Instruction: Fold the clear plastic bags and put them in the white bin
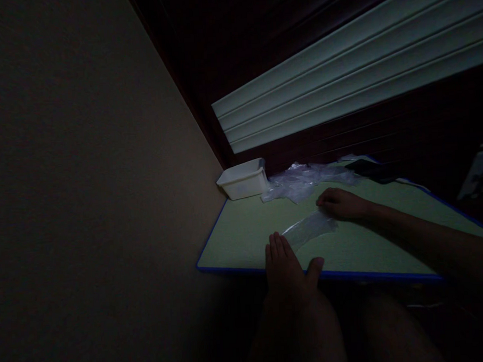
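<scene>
A clear plastic bag lies flat on the pale green tabletop, stretched between my two hands. My left hand rests at the table's near edge with its fingers stretched out and thumb apart, the fingertips on the bag's left end. At the bag's far right end, my right hand is closed, its fingers curled over the plastic. Behind the hands lies a heap of clear plastic bags, crumpled and overlapping. The scene is dim, so the bag's fine edges are hard to make out.
An open white plastic bin stands at the table's back left corner, near the wall. A dark flat item lies at the back right. Blue edging runs round the table. A dark panel with pale slats rises behind.
</scene>
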Available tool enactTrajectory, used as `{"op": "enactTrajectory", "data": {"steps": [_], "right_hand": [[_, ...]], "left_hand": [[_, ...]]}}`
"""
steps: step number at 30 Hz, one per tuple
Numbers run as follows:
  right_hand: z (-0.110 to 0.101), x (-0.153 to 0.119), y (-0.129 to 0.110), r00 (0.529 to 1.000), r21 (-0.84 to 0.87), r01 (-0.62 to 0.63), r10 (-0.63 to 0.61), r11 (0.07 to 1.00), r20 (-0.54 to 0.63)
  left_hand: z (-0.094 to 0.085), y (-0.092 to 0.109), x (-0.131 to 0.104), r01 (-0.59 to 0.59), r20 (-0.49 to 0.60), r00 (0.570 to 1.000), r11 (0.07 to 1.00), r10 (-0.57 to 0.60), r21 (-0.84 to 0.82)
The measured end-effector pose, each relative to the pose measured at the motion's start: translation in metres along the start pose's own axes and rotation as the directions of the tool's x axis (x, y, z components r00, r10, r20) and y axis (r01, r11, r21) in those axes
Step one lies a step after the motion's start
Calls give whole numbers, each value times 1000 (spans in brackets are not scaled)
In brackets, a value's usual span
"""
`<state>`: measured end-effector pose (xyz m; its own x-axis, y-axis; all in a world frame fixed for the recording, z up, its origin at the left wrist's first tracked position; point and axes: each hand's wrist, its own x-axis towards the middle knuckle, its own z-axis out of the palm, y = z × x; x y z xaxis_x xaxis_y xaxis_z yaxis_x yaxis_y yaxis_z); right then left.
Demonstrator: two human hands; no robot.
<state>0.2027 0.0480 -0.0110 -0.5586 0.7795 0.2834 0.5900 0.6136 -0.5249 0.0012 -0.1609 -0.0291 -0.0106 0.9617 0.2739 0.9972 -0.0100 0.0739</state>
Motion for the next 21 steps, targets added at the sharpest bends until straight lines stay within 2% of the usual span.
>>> {"op": "enactTrajectory", "data": {"steps": [11,17,21], "right_hand": [[-4,3,-8,994,58,-103,100,993,47],[-7,-2,-11,989,265,-134,112,955,96],[-6,-5,-11,980,377,-195,167,905,105]], "left_hand": [[-4,4,0,21,-2,1000,1000,-21,-7],[-1,2,-1,-4,-26,1000,1000,4,3],[-2,3,-1,15,-1,1000,999,-15,-41]]}}
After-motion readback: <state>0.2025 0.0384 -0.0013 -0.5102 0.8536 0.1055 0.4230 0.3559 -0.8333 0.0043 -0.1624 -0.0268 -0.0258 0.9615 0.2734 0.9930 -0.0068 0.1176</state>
